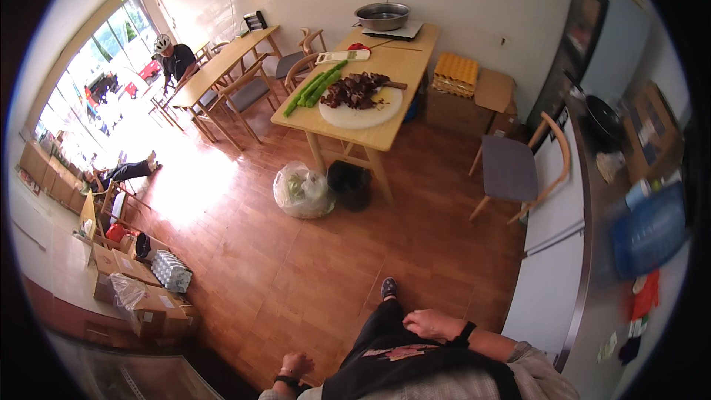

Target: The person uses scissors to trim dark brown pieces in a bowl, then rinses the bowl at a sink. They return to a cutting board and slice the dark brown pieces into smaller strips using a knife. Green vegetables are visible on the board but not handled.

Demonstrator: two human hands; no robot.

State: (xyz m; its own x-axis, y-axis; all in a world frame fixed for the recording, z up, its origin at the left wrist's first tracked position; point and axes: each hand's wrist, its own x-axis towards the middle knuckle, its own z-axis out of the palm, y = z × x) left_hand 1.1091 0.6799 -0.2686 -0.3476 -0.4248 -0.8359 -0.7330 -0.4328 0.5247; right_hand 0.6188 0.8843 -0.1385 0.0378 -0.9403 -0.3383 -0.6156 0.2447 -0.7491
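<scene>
My left hand (298, 364) hangs at my left side, its fingers loosely curled in with nothing visible in them. In front of my dark apron (392, 359) is my right hand (428, 323), also curled closed, and no object shows in it. Both wrists wear dark bands. Neither hand touches furniture. Ahead, a wooden table (400, 67) bears a round white cutting board (363, 116) heaped with chopped dark reddish pieces (354, 90). A knife handle (395, 85) sticks out to the board's right. Long green stalks (315, 89) lie to its left, near a pale grater-like tool (343, 56).
A bagged basket (302, 191) and black bin (349, 185) stand below the table. Right are a chair (509, 168) and a steel counter (603, 267) with a blue bin (650, 230). Cartons (152, 304) line the left. A helmeted person (178, 59) is by another table; someone reclines (122, 172) farther left.
</scene>
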